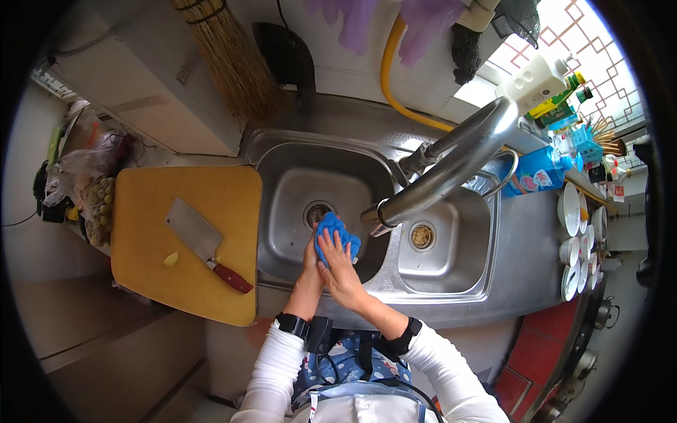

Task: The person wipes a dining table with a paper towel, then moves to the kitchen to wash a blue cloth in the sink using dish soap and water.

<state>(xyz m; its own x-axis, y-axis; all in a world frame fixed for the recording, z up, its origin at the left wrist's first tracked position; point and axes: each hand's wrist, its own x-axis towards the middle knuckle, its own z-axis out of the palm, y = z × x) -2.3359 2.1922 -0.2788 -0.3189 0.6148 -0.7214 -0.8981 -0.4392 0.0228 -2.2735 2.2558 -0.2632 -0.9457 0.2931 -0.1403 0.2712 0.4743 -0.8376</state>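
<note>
A bunched blue cloth (338,240) is pressed between my two hands over the front of the larger steel sink basin (280,185). Beneath and to the left of the cloth is my left hand (312,256), partly hidden by it and by the other hand. My right hand (337,269) lies on top of the cloth with its fingers spread. The steel faucet (449,169) reaches over the divider, its spout just right of the cloth. On the yellow cutting board (185,185) at the left rest a cleaver (195,227) with a red handle and a small pale yellow piece of food (171,259).
Food scraps sit in the drain of the smaller basin (447,269). White bowls (568,209) and a blue bottle (539,172) stand along the right counter. A straw broom (232,63) hangs behind the sink, near a yellow hose (389,69). Plastic bags (95,158) lie far left.
</note>
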